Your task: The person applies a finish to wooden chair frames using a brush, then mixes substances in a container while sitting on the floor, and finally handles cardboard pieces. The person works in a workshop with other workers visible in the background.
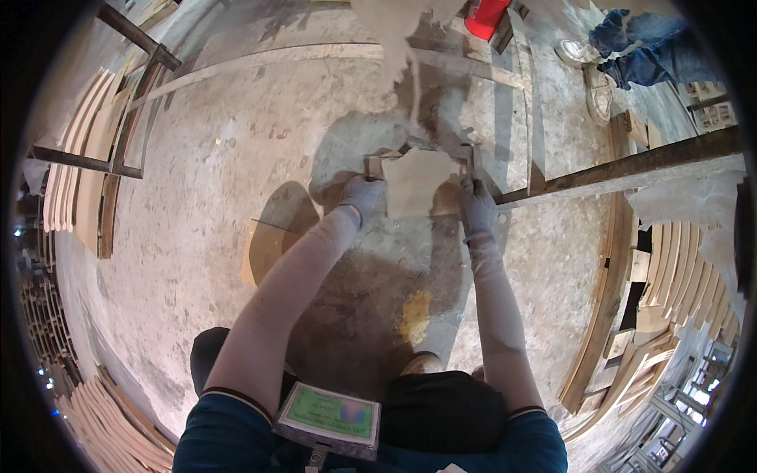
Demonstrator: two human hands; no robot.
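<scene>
Low over the concrete floor, my hands in pale gloves hold a frame-like object from both sides. A cream flat piece [422, 183] with a ragged far edge lies across its middle. My left hand [363, 197] is closed at the left end, beside a small brownish block-like part [374, 166]. My right hand [478, 211] wraps round a thin dark upright bar [470, 162] at the right end. Shadow hides the far side of the object, and its exact kind cannot be made out.
Stacked wooden slats stand at left [75, 158] and right [686, 268]. A long dark beam [631, 163] juts in from the right. A person's jeans [643, 47] and light shoes show at the far right, near a red object [486, 17]. Translucent sheeting [394, 24] hangs ahead.
</scene>
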